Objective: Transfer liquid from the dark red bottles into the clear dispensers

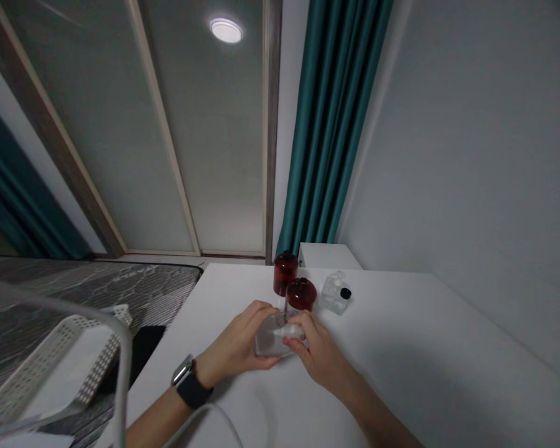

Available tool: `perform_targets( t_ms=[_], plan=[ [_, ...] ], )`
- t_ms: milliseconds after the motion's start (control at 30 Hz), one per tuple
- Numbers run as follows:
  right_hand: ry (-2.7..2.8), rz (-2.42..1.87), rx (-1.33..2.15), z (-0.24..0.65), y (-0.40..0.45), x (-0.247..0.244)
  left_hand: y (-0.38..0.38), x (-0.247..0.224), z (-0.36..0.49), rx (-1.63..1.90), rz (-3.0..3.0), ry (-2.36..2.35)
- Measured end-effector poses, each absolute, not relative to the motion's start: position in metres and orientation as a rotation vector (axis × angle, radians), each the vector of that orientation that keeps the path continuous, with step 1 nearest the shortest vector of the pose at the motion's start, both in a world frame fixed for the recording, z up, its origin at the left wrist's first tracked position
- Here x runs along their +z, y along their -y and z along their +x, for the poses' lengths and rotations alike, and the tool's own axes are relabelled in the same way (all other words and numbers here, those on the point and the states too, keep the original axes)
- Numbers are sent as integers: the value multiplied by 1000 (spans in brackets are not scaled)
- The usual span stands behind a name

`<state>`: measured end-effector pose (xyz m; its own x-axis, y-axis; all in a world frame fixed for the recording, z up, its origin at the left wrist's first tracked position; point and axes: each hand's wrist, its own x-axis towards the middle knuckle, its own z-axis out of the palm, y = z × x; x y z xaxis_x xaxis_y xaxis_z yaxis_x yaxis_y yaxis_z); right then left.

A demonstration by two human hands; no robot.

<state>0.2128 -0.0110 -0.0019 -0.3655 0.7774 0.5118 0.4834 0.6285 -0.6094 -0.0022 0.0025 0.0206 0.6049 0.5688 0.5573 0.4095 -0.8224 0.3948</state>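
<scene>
My left hand (247,339), with a dark-strapped watch on its wrist, curls round a clear, box-like container (265,342) low over the white table. My right hand (315,345) pinches a small white piece with a narrow tip (292,331) at the container's right side. Whether that piece is attached to the container, I cannot tell. Just beyond my fingers stands a dark red, glossy, rounded jar (301,294), and behind it a second dark red jar (285,272). To their right are clear bottles, one with a black cap (345,293).
The white table (382,348) meets a grey wall on the right. A white cable (226,415) runs near my left forearm, and a thick pale tube (125,373) arches across the left. Below the left edge sits a white perforated basket (93,373). A teal curtain (331,137) hangs behind.
</scene>
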Motion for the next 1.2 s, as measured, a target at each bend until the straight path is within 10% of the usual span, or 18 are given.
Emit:
perform_targets(
  t_ms=[1200],
  plan=[
    [1904,-832,223,218,11,11,-7,9,1,1136,2346,-847]
  ],
)
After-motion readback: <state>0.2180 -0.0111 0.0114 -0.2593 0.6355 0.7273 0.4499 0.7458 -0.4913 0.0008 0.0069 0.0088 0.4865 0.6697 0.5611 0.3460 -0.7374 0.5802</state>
